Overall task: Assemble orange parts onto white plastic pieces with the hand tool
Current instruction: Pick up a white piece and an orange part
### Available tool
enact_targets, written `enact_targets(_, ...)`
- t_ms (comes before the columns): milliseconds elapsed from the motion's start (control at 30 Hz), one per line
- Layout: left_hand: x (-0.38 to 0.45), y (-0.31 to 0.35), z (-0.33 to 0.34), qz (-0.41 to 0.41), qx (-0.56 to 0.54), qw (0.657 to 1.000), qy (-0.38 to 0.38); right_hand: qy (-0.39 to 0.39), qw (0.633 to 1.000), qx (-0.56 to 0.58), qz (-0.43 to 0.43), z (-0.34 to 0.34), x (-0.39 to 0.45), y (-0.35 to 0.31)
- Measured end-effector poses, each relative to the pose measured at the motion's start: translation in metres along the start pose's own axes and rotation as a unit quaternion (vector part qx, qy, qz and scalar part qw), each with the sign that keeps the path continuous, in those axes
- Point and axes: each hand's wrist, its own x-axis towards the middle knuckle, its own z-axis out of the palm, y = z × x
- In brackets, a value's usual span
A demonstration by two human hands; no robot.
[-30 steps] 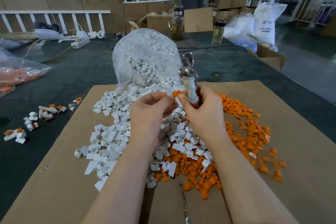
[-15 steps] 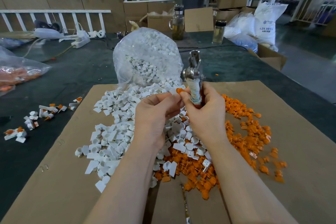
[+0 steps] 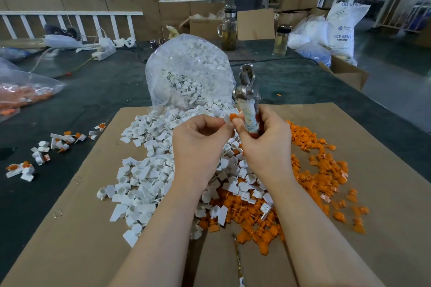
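Both hands are up off the cardboard sheet (image 3: 373, 170), meeting right over the heaps, probably so the small fit-up happens close to the eyes and not down in the clutter. The left hand (image 3: 198, 144) has its grip pinched narrow on a white piece (image 3: 226, 118), thumb and forefinger closed on it. The right hand (image 3: 265, 144) is doing double duty: the hand tool (image 3: 248, 100) is tucked in its palm with the wrapped handle under the curled fingers and the metal head poking straight up and away, while thumb and forefinger tip nip an orange part (image 3: 233, 116). My guess is the tool stays parked there so it's ready for the squeeze without being put down.

The orange part sits at the very tips of the right hand, touching the white piece held by the left, so the two are right between the grips and below the tool head, not in it. Whether it's seated yet, I can't tell, too small.

Supplies are laid out handy: the white pile (image 3: 149, 170) spills out of a clear bag (image 3: 189, 70) toward the left arm, the orange pile (image 3: 321, 170) lies under the right, and they overlap near the wrists. Finished ones (image 3: 53, 144) look to be tossed off to the far left on the dark worktop (image 3: 98, 91), well apart from the raw stock.
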Motion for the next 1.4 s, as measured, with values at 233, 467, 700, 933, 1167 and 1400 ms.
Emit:
enact_targets(233,0.001,0.000,0.001,0.004,0.019,1.000,-0.003,-0.024,1.000,-0.008,0.001,-0.001,0.003,0.000)
enact_targets(467,0.003,-0.001,-0.001,0.018,0.032,0.999,-0.008,-0.071,0.997,-0.015,0.002,-0.003,0.004,0.002)
enact_targets(700,0.004,-0.005,-0.002,0.032,0.046,0.998,0.016,-0.107,0.994,-0.001,0.032,-0.003,0.005,0.001)
enact_targets(933,0.005,-0.008,-0.001,0.051,0.083,0.995,0.021,-0.089,0.995,-0.003,0.043,-0.003,0.005,0.000)
enact_targets(1167,0.004,-0.010,-0.001,0.086,0.099,0.991,0.023,-0.092,0.994,-0.002,0.067,-0.003,0.005,-0.005)
enact_targets(1400,0.008,-0.008,-0.004,0.057,0.043,0.997,0.025,-0.138,0.987,0.013,0.082,-0.009,0.008,-0.002)
